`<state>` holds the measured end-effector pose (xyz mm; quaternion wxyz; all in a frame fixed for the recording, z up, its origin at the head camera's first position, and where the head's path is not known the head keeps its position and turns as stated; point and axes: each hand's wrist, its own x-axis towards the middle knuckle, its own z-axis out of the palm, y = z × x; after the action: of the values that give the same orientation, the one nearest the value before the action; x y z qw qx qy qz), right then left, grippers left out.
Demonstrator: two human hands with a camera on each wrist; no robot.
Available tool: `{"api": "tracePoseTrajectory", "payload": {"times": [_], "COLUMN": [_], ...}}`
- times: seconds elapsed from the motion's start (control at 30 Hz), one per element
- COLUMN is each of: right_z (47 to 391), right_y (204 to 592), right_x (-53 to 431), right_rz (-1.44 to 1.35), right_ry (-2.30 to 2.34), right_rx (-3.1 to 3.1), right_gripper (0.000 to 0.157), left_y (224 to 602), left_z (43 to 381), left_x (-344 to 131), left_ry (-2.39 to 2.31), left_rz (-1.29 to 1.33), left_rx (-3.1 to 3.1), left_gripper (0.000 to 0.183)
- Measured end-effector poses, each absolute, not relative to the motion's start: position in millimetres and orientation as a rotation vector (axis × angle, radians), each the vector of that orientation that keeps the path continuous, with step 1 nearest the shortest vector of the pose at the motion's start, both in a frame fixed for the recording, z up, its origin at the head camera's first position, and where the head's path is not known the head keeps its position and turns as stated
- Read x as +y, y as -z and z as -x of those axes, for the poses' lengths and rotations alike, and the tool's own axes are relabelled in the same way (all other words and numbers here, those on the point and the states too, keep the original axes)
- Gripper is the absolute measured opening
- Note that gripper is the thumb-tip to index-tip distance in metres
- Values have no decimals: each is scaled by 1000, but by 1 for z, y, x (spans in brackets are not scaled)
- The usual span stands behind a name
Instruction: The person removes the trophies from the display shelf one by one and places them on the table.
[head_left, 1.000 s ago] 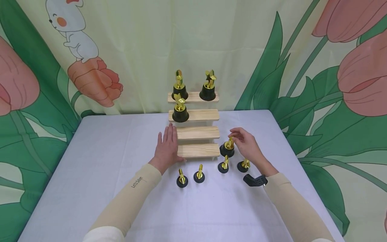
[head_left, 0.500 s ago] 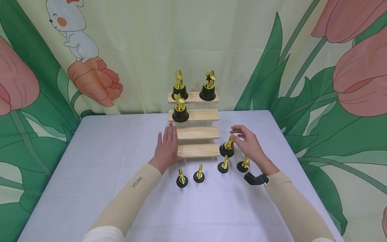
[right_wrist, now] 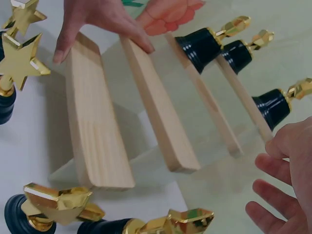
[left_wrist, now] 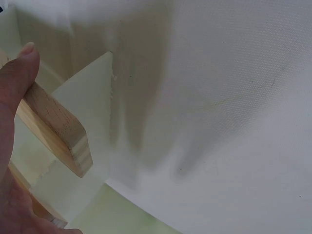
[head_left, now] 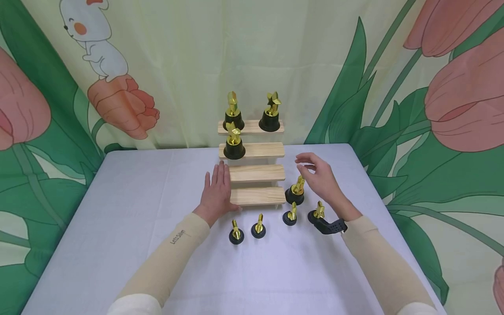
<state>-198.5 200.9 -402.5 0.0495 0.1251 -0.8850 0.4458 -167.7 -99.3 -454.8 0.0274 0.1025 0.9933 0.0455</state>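
A stepped stand with wooden shelves (head_left: 257, 173) stands in the middle of the table. My left hand (head_left: 214, 192) rests against its left end, fingers straight; the left wrist view shows the thumb (left_wrist: 22, 70) on a plank's end. My right hand (head_left: 320, 181) hovers at the stand's right, fingers loosely bent, holding nothing. Just below it a black-based gold star trophy (head_left: 295, 192) stands on the table. In the right wrist view, the right fingers (right_wrist: 273, 197) are apart from the trophies. Two trophies (head_left: 270, 116) stand on the top shelf and one trophy (head_left: 234, 146) on the second, at the left.
Several smaller trophies stand in front of the stand: two near the middle (head_left: 236, 234) and others at the right, one small trophy (head_left: 290, 216) close to the larger one. A black wristband (head_left: 330, 226) hangs at the right wrist. A printed curtain (head_left: 189, 74) hangs behind the table.
My right hand has risen away from the top of the larger trophy, toward the back. That trophy stays where it was. My left hand has not visibly moved.
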Motion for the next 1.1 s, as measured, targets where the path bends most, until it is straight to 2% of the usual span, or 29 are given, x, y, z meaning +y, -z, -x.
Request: {"api": "tracePoseTrajectory", "payload": {"times": [0.63, 1.1], "right_z": [213, 225], "right_y": [368, 356], "right_x": [163, 138], "right_rz": [-594, -712], "right_ry": [-1366, -1387], "right_rx": [-2558, -2518], "right_gripper": [29, 27], "left_y": [453, 452], "left_z": [168, 168], "left_x": [-99, -98], "left_ry": [-107, -93], "left_rz": [-321, -317], "left_rx": [3075, 3067], "left_gripper": [142, 142]}}
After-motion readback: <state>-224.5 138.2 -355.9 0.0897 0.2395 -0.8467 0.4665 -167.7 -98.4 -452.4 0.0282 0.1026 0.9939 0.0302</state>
